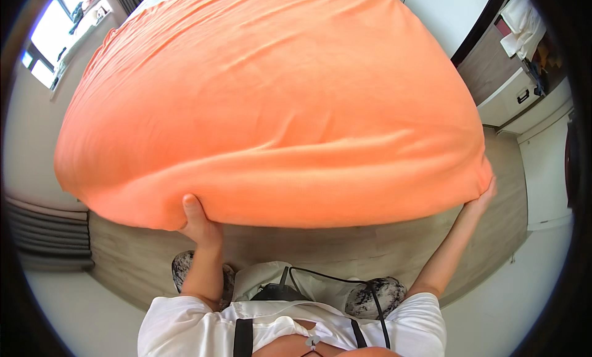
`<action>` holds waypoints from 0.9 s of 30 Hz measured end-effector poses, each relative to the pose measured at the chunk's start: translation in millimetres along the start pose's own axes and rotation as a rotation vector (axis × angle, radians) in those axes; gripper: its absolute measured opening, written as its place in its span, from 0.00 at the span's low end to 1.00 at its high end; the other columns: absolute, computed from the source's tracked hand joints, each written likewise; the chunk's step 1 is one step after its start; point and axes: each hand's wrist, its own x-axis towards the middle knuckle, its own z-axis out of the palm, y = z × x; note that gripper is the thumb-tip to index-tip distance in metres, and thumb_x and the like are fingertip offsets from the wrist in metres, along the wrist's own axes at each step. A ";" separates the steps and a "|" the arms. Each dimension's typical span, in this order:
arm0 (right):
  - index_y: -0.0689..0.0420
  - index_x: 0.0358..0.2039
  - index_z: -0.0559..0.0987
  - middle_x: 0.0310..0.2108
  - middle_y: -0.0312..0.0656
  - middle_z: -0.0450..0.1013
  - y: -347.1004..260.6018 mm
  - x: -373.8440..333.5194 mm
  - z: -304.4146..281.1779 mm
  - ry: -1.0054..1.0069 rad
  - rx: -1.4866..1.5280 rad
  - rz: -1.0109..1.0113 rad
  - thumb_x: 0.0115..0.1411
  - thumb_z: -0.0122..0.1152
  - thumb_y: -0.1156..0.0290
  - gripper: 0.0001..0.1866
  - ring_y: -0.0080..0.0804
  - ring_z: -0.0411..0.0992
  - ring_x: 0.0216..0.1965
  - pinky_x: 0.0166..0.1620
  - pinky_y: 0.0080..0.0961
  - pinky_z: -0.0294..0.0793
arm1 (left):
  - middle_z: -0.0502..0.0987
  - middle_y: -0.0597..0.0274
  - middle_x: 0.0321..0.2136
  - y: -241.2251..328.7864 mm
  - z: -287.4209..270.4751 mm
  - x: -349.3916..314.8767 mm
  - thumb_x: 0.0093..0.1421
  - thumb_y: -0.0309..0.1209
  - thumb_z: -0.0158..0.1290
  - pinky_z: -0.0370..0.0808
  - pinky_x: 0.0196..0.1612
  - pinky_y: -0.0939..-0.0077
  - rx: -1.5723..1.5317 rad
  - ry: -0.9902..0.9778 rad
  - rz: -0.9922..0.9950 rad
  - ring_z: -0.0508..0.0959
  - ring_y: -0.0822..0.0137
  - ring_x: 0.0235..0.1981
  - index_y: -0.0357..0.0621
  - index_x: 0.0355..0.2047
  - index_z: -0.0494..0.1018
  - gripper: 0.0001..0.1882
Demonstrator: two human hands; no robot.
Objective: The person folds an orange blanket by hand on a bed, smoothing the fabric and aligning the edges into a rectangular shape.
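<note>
A large orange bed sheet [296, 110] covers the mattress in front of me, its near edge hanging rounded over the end. My left hand [200, 220] grips that near edge left of the middle, with the thumb on top and the fingers hidden beneath. At the near right corner, my right hand [484, 195] is closed on the sheet, its fingers partly hidden by the cloth. Long creases run across the front part between the two hands, and finer wrinkles lie toward the far left.
Wood-look floor [271, 243] runs around the bed's near end. At left are a window [52, 33] and a grey curtain [49, 240]. To the right stands a white drawer [512, 98] with clothes [524, 27] above it. A black cable [333, 275] hangs before me.
</note>
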 end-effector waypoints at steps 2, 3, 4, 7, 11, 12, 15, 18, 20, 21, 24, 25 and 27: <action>0.62 0.43 0.65 0.43 0.43 0.64 -4.9 -15.6 36.0 0.057 -0.023 -0.113 0.57 0.39 0.60 0.20 0.35 0.62 0.46 0.46 0.33 0.64 | 0.67 0.59 0.37 -18.5 12.4 29.5 0.57 0.35 0.41 0.69 0.38 0.76 0.211 0.091 0.021 0.69 0.69 0.36 0.37 0.41 0.60 0.15; 0.63 0.45 0.63 0.45 0.44 0.62 -2.6 -18.6 53.6 0.133 -0.233 -0.276 0.57 0.38 0.61 0.21 0.34 0.61 0.47 0.46 0.31 0.63 | 0.67 0.59 0.37 -37.7 15.9 41.3 0.57 0.34 0.41 0.68 0.38 0.77 0.304 0.089 0.056 0.69 0.69 0.36 0.37 0.40 0.61 0.15; 0.63 0.47 0.60 0.47 0.45 0.60 2.9 -19.2 71.5 0.204 -0.448 -0.431 0.58 0.37 0.61 0.22 0.34 0.60 0.48 0.46 0.29 0.63 | 0.67 0.59 0.39 -50.6 20.8 47.9 0.57 0.34 0.40 0.67 0.40 0.77 0.401 0.033 0.032 0.68 0.69 0.38 0.36 0.42 0.61 0.16; 0.62 0.51 0.54 0.51 0.47 0.52 26.4 -15.5 102.8 0.079 -0.450 -0.798 0.59 0.35 0.64 0.22 0.32 0.56 0.50 0.48 0.26 0.59 | 0.66 0.56 0.42 -106.9 -32.3 28.1 0.58 0.37 0.37 0.65 0.43 0.73 0.227 -0.124 -0.131 0.68 0.63 0.40 0.34 0.44 0.60 0.19; 0.62 0.52 0.51 0.53 0.45 0.48 24.6 3.4 112.7 0.026 -0.787 -0.845 0.59 0.35 0.67 0.22 0.33 0.53 0.51 0.51 0.27 0.55 | 0.66 0.55 0.42 -133.7 -44.1 15.1 0.58 0.37 0.37 0.64 0.43 0.72 0.340 -0.273 -0.314 0.68 0.61 0.41 0.34 0.45 0.59 0.20; 0.62 0.52 0.51 0.53 0.45 0.48 27.3 14.0 105.0 0.026 -0.804 -0.821 0.59 0.35 0.67 0.22 0.33 0.53 0.51 0.51 0.27 0.55 | 0.66 0.54 0.42 -135.1 -42.3 12.5 0.58 0.37 0.36 0.64 0.44 0.72 0.399 -0.301 -0.341 0.67 0.61 0.41 0.34 0.45 0.59 0.20; 0.62 0.52 0.51 0.53 0.46 0.49 36.4 36.2 89.9 0.137 -0.761 -0.655 0.58 0.39 0.68 0.23 0.33 0.54 0.52 0.50 0.27 0.56 | 0.65 0.54 0.43 -137.6 -33.0 3.3 0.58 0.37 0.36 0.64 0.44 0.71 0.550 -0.355 -0.382 0.67 0.60 0.42 0.34 0.45 0.59 0.20; 0.62 0.53 0.51 0.52 0.48 0.52 41.0 37.4 87.4 0.243 -0.887 -0.729 0.56 0.42 0.68 0.25 0.33 0.55 0.51 0.49 0.26 0.57 | 0.65 0.53 0.43 -136.6 -24.2 -4.0 0.58 0.38 0.35 0.63 0.44 0.71 0.703 -0.402 -0.378 0.67 0.59 0.42 0.33 0.45 0.59 0.21; 0.64 0.52 0.50 0.51 0.51 0.53 47.0 48.1 74.5 0.328 -0.825 -0.582 0.56 0.42 0.69 0.26 0.36 0.55 0.51 0.50 0.27 0.56 | 0.65 0.52 0.43 -138.8 -14.8 -8.5 0.58 0.38 0.35 0.63 0.45 0.70 0.794 -0.420 -0.349 0.67 0.58 0.42 0.33 0.46 0.58 0.21; 0.65 0.52 0.50 0.51 0.52 0.53 48.7 57.4 67.5 0.337 -0.905 -0.597 0.55 0.41 0.70 0.25 0.37 0.54 0.52 0.50 0.27 0.56 | 0.65 0.52 0.44 -141.0 -9.0 -9.7 0.58 0.38 0.34 0.63 0.45 0.70 0.840 -0.430 -0.326 0.67 0.58 0.43 0.33 0.46 0.58 0.21; 0.67 0.51 0.51 0.51 0.54 0.52 48.5 88.8 45.0 0.201 -1.178 -0.629 0.54 0.41 0.72 0.25 0.39 0.53 0.52 0.52 0.28 0.53 | 0.65 0.51 0.44 -134.9 12.1 -6.4 0.59 0.38 0.34 0.63 0.45 0.70 1.093 -0.494 -0.139 0.66 0.57 0.43 0.33 0.46 0.58 0.22; 0.67 0.51 0.51 0.51 0.54 0.52 39.0 89.6 56.3 0.201 -1.166 -0.646 0.54 0.41 0.72 0.25 0.39 0.53 0.52 0.52 0.28 0.53 | 0.65 0.51 0.44 -125.5 25.7 -0.2 0.59 0.38 0.34 0.63 0.45 0.69 1.234 -0.524 -0.051 0.66 0.56 0.43 0.33 0.46 0.58 0.22; 0.67 0.51 0.51 0.52 0.54 0.51 15.9 87.7 79.4 0.113 -1.337 -0.428 0.53 0.44 0.71 0.27 0.38 0.53 0.52 0.53 0.26 0.51 | 0.64 0.47 0.45 -100.0 56.7 20.1 0.58 0.40 0.32 0.61 0.46 0.68 1.432 -0.558 0.062 0.64 0.53 0.45 0.32 0.45 0.59 0.23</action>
